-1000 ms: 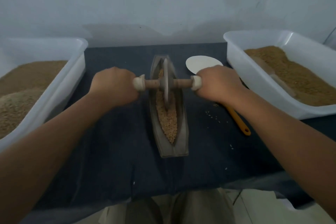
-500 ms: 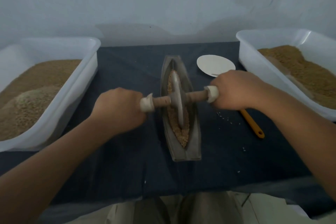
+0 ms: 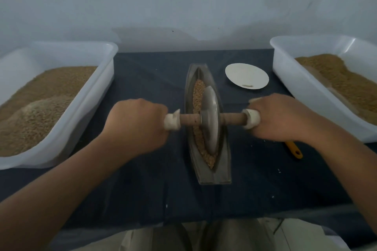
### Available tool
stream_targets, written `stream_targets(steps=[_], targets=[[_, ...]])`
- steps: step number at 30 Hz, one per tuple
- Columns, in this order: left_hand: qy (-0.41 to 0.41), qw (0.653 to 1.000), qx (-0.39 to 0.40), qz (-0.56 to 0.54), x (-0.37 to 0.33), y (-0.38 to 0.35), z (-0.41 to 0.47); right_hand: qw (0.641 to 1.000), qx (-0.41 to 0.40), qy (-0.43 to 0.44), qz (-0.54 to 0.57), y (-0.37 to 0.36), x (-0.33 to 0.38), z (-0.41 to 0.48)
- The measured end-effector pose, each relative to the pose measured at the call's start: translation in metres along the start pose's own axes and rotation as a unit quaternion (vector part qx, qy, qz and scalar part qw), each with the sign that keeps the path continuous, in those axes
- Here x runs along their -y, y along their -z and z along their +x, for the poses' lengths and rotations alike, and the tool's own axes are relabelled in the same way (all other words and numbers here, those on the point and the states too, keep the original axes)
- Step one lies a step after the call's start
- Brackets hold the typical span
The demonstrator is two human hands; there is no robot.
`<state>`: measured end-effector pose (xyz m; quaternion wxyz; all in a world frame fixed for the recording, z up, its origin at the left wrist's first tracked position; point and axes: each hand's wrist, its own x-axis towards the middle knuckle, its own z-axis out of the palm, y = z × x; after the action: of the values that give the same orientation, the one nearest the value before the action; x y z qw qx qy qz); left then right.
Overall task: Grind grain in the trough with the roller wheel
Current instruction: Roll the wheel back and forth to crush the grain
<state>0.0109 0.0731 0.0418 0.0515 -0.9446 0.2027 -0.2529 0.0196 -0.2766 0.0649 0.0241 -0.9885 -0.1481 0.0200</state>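
Observation:
A boat-shaped metal trough (image 3: 212, 175) lies lengthwise on the dark cloth, with brown grain (image 3: 197, 96) along its groove. The roller wheel (image 3: 211, 120), a metal disc on a wooden axle, stands in the groove toward the near half. My left hand (image 3: 134, 126) grips the axle's left end, behind its white collar. The axle's right end, with its own white collar, is gripped by my right hand (image 3: 279, 118). Grain under the disc is hidden.
A white tub of grain (image 3: 98, 96) stands at the left and another white tub (image 3: 285, 79) at the right. A white dish (image 3: 246, 76) sits behind my right hand. An orange handle (image 3: 294, 150) pokes out below my right wrist. Loose grains dot the cloth.
The wheel has rolled along the trough from its far part toward me, both hands moving with it. The camera view has shifted a little.

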Motion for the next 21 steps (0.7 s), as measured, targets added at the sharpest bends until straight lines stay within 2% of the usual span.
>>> stream_targets(steps=[2,6,7,9,11,14,16,18,21], targets=[[0.023,1.0,0.019,-0.006,0.001,-0.013,0.013,0.999,-0.033,-0.022,-0.025,-0.006,-0.001,0.014],[0.093,0.992,0.087,-0.017,0.011,-0.042,0.075,0.98,-0.183,-0.05,-0.063,-0.008,0.004,0.066],[0.104,0.989,0.101,-0.023,0.014,-0.043,0.088,0.977,-0.197,-0.056,-0.062,-0.005,0.007,0.075],[0.105,0.987,0.119,-0.027,0.013,-0.038,0.099,0.982,-0.169,-0.07,-0.057,0.002,0.009,0.081],[0.084,0.989,0.12,-0.015,0.009,-0.029,0.086,0.993,-0.087,-0.068,-0.045,0.004,0.005,0.072],[0.01,0.998,0.064,0.025,0.001,-0.013,0.041,0.996,0.079,-0.044,-0.011,0.001,0.0,0.03],[-0.008,0.999,0.028,0.025,-0.001,-0.005,0.021,0.992,0.117,-0.027,0.031,0.004,0.002,0.008],[0.015,0.999,0.051,0.007,0.002,-0.012,0.019,0.995,0.095,-0.015,0.027,0.005,0.002,0.009],[0.079,0.99,0.112,-0.033,0.007,-0.031,0.046,0.998,-0.051,-0.02,-0.042,-0.002,0.001,0.044]])
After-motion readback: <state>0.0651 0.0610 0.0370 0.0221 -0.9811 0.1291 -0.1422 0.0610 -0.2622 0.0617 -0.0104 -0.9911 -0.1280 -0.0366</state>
